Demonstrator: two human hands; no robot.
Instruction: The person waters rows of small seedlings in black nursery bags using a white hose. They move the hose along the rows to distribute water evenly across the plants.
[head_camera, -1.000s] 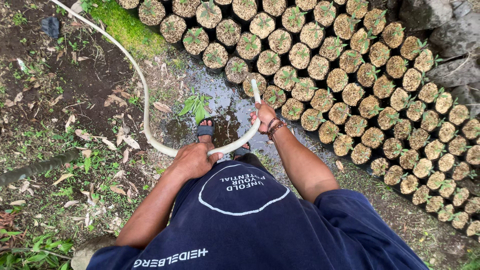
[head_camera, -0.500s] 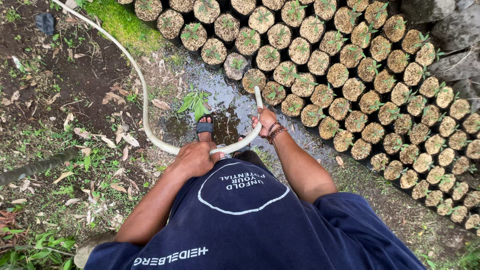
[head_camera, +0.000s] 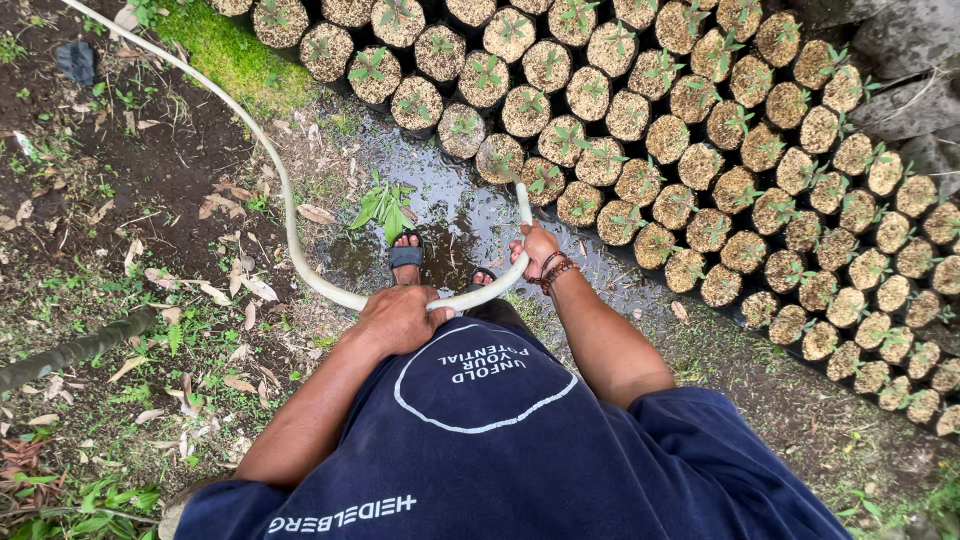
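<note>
- The ground (head_camera: 150, 180) is dark soil with scattered dry leaves and weeds; a mossy green patch (head_camera: 225, 55) lies at the top, and a wet, shining puddle (head_camera: 460, 215) spreads in front of the person's feet.
- The seedling bags (head_camera: 700, 130), round and soil-filled with one small green sprout each, stand packed in rows from the top middle to the right edge; the farthest rows are cut off by the frame.
- The dark blue shirt (head_camera: 500, 440) fills the bottom and hides the person's legs and most of the ground beneath.
- The pale hose (head_camera: 285, 200) runs in from the top left, curves down to the waist, then bends up toward the bags.
- The left hand (head_camera: 400, 318) is closed over the hose at the waist, fingers wrapped around it.
- The right hand (head_camera: 538, 250), beaded bracelet at the wrist, grips the hose near its end; the nozzle tip sits just at the nearest bags, and whether water is flowing is hard to tell.
- Two sandalled feet (head_camera: 405, 250) stand in the puddle, beside a small leafy plant (head_camera: 385, 205).
</note>
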